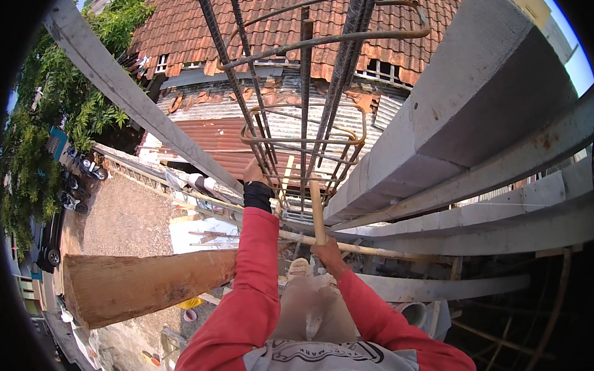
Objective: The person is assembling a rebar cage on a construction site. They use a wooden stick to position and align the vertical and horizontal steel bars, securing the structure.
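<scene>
My left hand (254, 172), with a black band at the wrist, is closed around a ribbed steel reinforcing bar (236, 83) of the upright column cage. Its fingers are partly hidden behind the wrist. Closer to my body, my right hand (329, 257) grips the lower end of a pale wooden handle (317, 214), which stands nearly upright beside the cage. Whether a tool head is fixed to it is not visible. Bent steel stirrups (302, 141) ring the bars above my hands.
A thick wooden beam (150, 282) juts out at left, under my left arm. Large grey concrete beams (451, 108) slope along the right. A bamboo pole (378, 249) crosses below my right hand. Ground (118, 218) and parked motorbikes lie far below; tiled roofs (271, 16) stand ahead.
</scene>
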Available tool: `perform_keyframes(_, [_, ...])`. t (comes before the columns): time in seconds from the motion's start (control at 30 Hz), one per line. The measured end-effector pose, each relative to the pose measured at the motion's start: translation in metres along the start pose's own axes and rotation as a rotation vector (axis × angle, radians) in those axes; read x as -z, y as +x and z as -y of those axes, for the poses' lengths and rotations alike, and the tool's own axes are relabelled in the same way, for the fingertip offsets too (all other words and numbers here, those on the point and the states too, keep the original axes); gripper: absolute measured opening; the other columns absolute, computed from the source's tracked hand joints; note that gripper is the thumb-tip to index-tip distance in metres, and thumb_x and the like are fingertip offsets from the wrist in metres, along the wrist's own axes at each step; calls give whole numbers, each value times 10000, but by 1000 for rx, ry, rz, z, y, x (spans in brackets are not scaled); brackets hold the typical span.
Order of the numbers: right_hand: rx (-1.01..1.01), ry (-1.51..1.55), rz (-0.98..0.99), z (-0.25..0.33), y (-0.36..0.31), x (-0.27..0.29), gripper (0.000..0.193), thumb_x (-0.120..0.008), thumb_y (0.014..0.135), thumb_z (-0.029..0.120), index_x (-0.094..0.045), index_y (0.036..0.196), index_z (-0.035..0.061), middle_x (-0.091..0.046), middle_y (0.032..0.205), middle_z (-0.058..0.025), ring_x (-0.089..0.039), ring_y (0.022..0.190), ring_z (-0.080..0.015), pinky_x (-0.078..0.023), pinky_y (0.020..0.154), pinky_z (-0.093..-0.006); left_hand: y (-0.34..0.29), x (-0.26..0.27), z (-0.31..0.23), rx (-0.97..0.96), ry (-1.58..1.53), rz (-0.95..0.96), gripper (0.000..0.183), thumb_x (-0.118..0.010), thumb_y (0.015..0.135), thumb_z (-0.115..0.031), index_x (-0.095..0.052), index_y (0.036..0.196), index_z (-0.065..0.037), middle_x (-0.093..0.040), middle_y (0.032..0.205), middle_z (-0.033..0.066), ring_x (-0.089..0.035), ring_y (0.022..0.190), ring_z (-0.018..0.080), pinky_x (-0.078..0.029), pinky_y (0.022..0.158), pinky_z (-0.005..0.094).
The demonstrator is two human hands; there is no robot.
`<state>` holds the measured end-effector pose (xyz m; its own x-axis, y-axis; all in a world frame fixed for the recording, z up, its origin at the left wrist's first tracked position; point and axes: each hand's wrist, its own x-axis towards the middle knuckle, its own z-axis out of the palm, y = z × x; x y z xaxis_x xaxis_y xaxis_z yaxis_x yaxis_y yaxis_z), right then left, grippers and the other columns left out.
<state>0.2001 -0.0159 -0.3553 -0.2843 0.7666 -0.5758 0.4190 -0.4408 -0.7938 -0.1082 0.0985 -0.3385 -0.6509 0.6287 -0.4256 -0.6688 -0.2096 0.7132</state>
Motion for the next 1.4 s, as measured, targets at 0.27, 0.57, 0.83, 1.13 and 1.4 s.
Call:
perform_keyframes(0.27, [-9,1,-12,-22,-35,14,257,-674,717,159,-630,867,-45,-629,712,-106,-614,640,-189,-486,594,-365,11,13,6,-65,24,128,201,-613,922,-127,-691,1026,26,-685,769,104,-641,586,192,-521,498,311])
perform_keyframes(0.57, [26,240,-39,-10,19,-10,224,-666,732,149,-602,841,-36,-571,659,-50,-534,569,-127,-421,512,-342,17,0,-9,91,-68,137,180,-607,969,-225,-685,926,-68,-674,772,33,-630,620,163,-522,525,309])
perform_keyframes(0.83, [80,321,-19,25,12,-1,206,-668,747,152,-585,850,-6,-542,669,-30,-511,555,-139,-422,520,-337,-6,-19,-21,77,-76,84,139,-601,930,-154,-679,894,-45,-656,739,77,-588,528,196,-499,444,350])
perform_keyframes(1.13, [-34,445,96,75,2,15,233,-687,802,188,-498,870,68,-479,612,14,-484,431,-108,-419,397,-263,7,-12,-20,-45,284,102,204,-557,953,-170,-670,830,-53,-612,686,69,-555,529,185,-471,468,354])
perform_keyframes(1.4, [56,627,262,61,-4,20,249,-703,794,186,-502,882,71,-497,635,-3,-489,431,-109,-425,397,-263,-6,-15,-30,-132,324,209,163,-560,960,-148,-680,904,-55,-645,778,35,-599,626,173,-509,538,331])
